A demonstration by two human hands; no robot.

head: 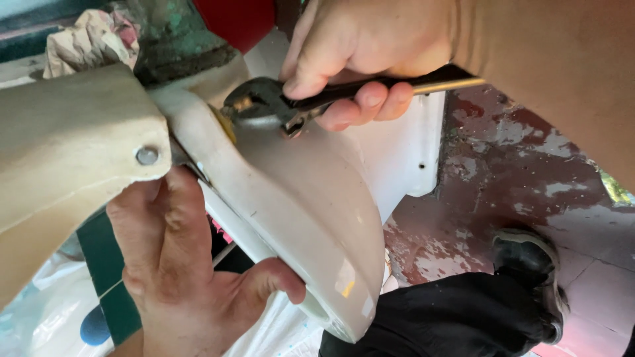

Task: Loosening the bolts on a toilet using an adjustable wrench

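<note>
Gripped in the right hand point(357, 49), a dark adjustable wrench point(291, 102) runs from the closed fingers at upper centre down to the left, its handle passing out under the palm toward the right. Thumb and fingers wrap fully round the handle, so this grip is closed on the tool. Its head sits on a brass-coloured fitting point(228, 122) at the top of a cream basin point(311, 218), where the basin meets a pale panel point(66, 152) carrying one round metal fastener point(147, 156). Below, the left hand point(178, 264) supports the basin: its fingers reach up behind the rim beside the panel, and its thumb presses on the outer wall near the lower edge, a closed grip on the basin. To the right lies a worn red floor point(516, 165), with a black shoe point(529, 258) and black trouser leg point(450, 317) at lower right.
</note>
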